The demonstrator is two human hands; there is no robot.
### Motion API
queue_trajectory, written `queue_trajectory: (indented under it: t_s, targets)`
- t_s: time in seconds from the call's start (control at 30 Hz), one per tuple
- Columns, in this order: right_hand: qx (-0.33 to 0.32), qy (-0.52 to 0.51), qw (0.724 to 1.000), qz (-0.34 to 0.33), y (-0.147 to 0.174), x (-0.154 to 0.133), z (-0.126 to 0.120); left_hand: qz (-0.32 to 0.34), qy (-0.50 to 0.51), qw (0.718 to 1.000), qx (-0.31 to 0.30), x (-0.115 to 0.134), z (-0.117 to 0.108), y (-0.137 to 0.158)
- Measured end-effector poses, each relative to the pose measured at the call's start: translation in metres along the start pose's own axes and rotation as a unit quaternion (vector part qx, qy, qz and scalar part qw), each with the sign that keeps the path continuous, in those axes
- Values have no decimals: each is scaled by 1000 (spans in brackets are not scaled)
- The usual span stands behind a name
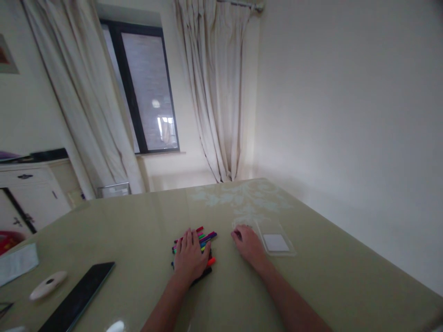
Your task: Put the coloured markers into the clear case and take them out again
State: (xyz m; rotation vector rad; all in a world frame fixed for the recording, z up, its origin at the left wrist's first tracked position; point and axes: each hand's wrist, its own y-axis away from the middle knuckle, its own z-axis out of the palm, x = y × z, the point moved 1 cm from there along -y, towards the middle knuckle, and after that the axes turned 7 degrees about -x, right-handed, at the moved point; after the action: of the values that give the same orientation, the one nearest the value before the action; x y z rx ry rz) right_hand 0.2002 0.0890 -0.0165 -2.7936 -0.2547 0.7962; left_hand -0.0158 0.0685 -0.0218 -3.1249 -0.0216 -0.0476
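Palm down, my left hand [189, 258] lies with its fingers stretched over a loose heap of colored felt-tip pens [208, 236]. Pen ends stick out around the hand, among them an orange one [211, 261] and a black one [203, 276]. To the right of the heap, my right hand [248, 242] rests with its fingers curled in. Whether anything is inside those fingers is hidden. A clear plastic case [289, 253] with a white label lies flat beside and partly beneath the right hand.
The pens and case lie on a pale green table [145, 240]. At the left are a black tablet-like slab [79, 295], a white oval device [48, 285] and a light blue folded sheet [19, 263]. A wall [363, 161] runs along the table's right side.
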Motion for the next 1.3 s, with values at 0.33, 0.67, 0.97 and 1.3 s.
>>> queue_trajectory:
  t_s: [0.33,0.67,0.97,1.3]
  targets:
    - [-11,0,1000,8,0,-1,-2,244,48,968,35,42,-1,0]
    - [-9,4,1000,14,0,-3,-1,219,2,972,79,26,7,11]
    - [-15,-9,1000,14,3,-3,-5,180,-29,983,36,16,5,-18]
    - [-80,-19,995,-50,14,-42,16,156,-22,987,37,-31,-8,-20]
